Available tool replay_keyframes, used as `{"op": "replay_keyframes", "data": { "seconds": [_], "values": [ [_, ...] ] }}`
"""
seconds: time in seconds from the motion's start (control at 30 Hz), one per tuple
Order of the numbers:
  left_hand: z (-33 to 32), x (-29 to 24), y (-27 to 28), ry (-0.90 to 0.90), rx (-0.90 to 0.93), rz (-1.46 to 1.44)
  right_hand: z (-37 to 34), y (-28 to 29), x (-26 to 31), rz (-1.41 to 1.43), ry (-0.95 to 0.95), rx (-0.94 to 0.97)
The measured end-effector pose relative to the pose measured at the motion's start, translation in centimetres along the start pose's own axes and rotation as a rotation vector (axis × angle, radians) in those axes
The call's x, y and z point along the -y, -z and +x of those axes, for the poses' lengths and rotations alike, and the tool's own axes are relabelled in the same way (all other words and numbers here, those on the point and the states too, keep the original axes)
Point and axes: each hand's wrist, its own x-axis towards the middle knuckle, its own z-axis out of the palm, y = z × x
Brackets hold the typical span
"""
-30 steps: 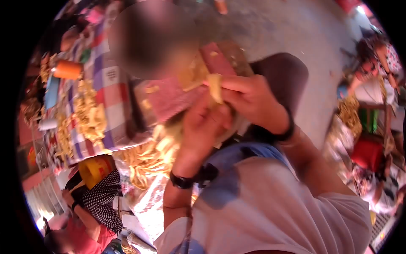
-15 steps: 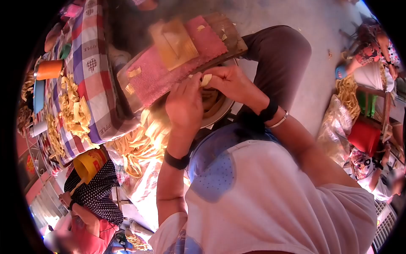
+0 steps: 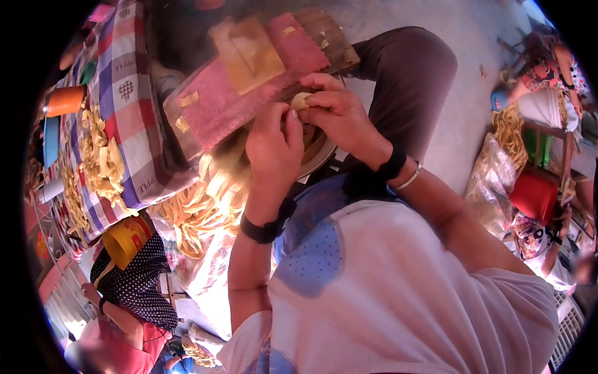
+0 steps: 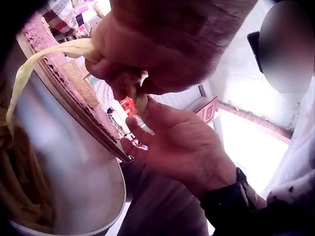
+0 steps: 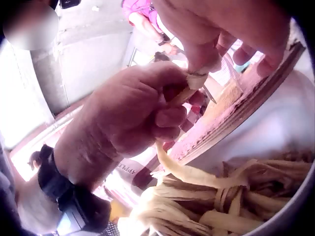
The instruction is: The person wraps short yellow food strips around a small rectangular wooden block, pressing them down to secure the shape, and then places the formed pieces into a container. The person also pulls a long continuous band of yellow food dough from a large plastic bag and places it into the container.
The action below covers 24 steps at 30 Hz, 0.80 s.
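Note:
A pale yellow strip (image 3: 300, 101), folded into a small piece, lies between the fingertips of both hands. My left hand (image 3: 274, 146) grips it with curled fingers, and in the left wrist view the strip's loose tail (image 4: 54, 49) hangs from that hand over a pale bucket (image 4: 88, 187). From the other side my right hand (image 3: 346, 118) pinches the folded piece, its index finger raised in the head view. The right wrist view shows the fold (image 5: 197, 81) between my left hand (image 5: 123, 105) and right hand (image 5: 231, 24). More strips (image 5: 226, 196) fill the bucket.
A board with pink cloth (image 3: 218, 112) and a yellowish plate (image 3: 249, 56) lies beyond my hands. Left are a checked table cover (image 3: 134, 124), strips (image 3: 103, 159) and an orange container (image 3: 65, 101). A seated person (image 3: 134, 293) is lower left; others sit at the right.
The blur of a second ago is gone, and the board sits further up-left in the head view. My hands stay together on the strip; my right fingers have spread and lifted.

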Motion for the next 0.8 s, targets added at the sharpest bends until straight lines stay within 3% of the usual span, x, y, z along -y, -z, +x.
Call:
{"op": "replay_keyframes", "data": {
  "seconds": [0.1, 0.17, 0.2, 0.27, 0.4, 0.47, 0.5, 0.53, 0.6, 0.63, 0.7, 0.8],
  "values": [
    [0.2, 1.2, -0.8, -0.049, -0.076, 0.037, -0.2, 0.1, 0.9, 0.006, 0.110, -0.115],
    [0.0, 1.9, -1.4, 0.449, 0.036, -0.602, 0.0, 0.4, 0.8, -0.079, 0.194, -0.184],
    [-0.3, 1.4, -1.0, 0.450, 0.040, -0.602, 0.0, 0.4, 0.7, -0.079, 0.191, -0.187],
    [-1.8, -0.4, 0.6, 0.859, 0.420, -0.955, 0.1, 0.4, 0.3, 0.107, 0.089, -0.221],
    [-4.3, 1.2, 2.6, 0.851, 0.414, -0.825, -0.3, 1.5, -0.2, 0.187, 0.045, -0.083],
    [-5.1, 2.1, 3.2, 0.364, 0.239, -0.305, -0.2, 2.7, 1.7, -0.016, 0.024, 0.174],
    [-4.9, 1.7, 3.8, 0.301, 0.226, -0.114, 0.0, 3.1, 2.0, -0.119, 0.065, 0.186],
    [-4.8, 1.7, 4.0, 0.304, 0.220, -0.111, 0.4, 3.3, 2.5, -0.115, 0.068, 0.192],
    [-4.3, 1.8, 3.9, 0.043, 0.132, 0.249, 1.1, 4.0, 3.7, -0.529, 0.343, 0.274],
    [-4.0, 1.9, 3.5, 0.036, 0.130, 0.245, 1.2, 3.8, 4.1, -0.537, 0.344, 0.270],
    [-3.6, 2.0, 2.6, -0.221, -0.023, 0.375, 1.4, 3.1, 4.9, -0.657, 0.477, 0.331],
    [-2.9, 1.2, 2.5, -0.303, -0.049, 0.544, 1.8, 3.1, 4.1, -0.663, 0.337, 0.328]
  ]
}}
